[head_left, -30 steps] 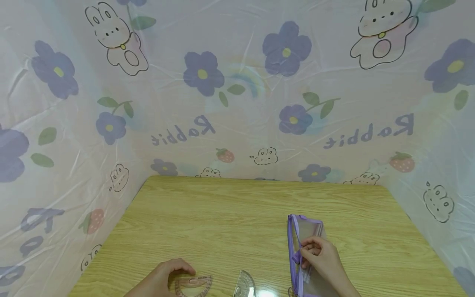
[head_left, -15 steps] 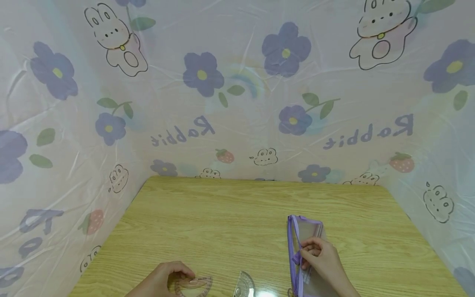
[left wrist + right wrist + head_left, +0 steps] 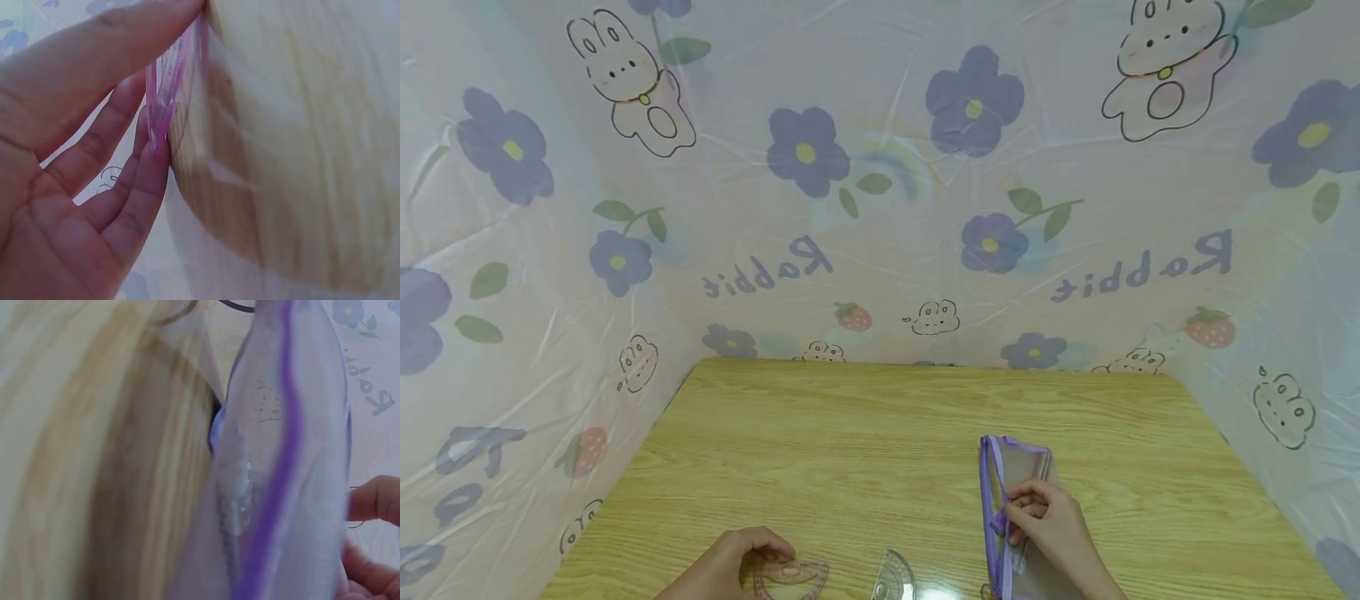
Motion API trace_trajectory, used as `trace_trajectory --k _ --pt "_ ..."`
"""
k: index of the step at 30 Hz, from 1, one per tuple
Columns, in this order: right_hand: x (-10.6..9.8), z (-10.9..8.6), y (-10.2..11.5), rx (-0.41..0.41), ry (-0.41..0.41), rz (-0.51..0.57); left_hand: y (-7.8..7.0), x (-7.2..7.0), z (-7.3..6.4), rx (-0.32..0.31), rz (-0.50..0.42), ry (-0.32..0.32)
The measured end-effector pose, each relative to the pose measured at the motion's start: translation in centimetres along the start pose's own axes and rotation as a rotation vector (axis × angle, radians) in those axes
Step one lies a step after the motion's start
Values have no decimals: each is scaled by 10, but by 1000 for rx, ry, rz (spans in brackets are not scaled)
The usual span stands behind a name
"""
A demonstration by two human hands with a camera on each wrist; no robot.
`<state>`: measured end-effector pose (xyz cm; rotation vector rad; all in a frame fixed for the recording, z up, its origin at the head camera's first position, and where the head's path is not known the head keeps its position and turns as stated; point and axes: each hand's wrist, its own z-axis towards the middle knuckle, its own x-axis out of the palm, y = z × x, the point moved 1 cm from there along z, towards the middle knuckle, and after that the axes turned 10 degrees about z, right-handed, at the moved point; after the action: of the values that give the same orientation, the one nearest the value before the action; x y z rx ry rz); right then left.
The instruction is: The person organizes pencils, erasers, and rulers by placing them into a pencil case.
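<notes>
- Head view, around the wood-grain table (image 3: 835, 450): my left hand (image 3: 726, 565) is toward 8 o'clock, my right hand (image 3: 1051, 523) toward 4 o'clock.
- My left fingers are drawn close in a pinch on the pink protractor (image 3: 808, 572), a see-through half-circle with its straight edge toward 12 o'clock. I cannot tell whether its curve touches the tabletop.
- From the left wrist, that protractor shows nearly edge-on at 11 o'clock, a thin pink strip between my thumb and the other fingers.
- My right thumb and forefinger are brought together on the edge of the translucent zip pouch (image 3: 1024, 465), which is toward 4 o'clock on the table, its length running from 12 to 6. Its two purple edges stand apart along the side at its 9 o'clock, and a purple tab (image 3: 997, 522) sits just beside my fingertips.
- Something slim and clear shows through the pouch wall; the right wrist view is too blurred for me to name it.
- A clear protractor (image 3: 893, 575) is at 6 o'clock, between my hands and touched by neither, cut off by the bottom of the view.
- Against a second ago, both my grips are the same, and pouch and protractors keep their places on the table. Only the outlook has shifted: the rabbit-print cloth (image 3: 895, 208) sits slightly lower and toward 9 o'clock.
</notes>
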<state>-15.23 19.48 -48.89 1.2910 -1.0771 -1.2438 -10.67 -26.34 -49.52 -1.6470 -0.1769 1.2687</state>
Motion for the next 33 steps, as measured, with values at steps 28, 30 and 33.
trace_trajectory --k 28,30,33 --pt "2 -1 1 1 -14 -20 4 -3 -4 -101 -229 -3" --pt "2 -1 0 1 -13 -16 4 -4 -4 -100 -258 0" --pt "2 0 0 6 -15 -8 5 -5 -4 -118 -300 9"
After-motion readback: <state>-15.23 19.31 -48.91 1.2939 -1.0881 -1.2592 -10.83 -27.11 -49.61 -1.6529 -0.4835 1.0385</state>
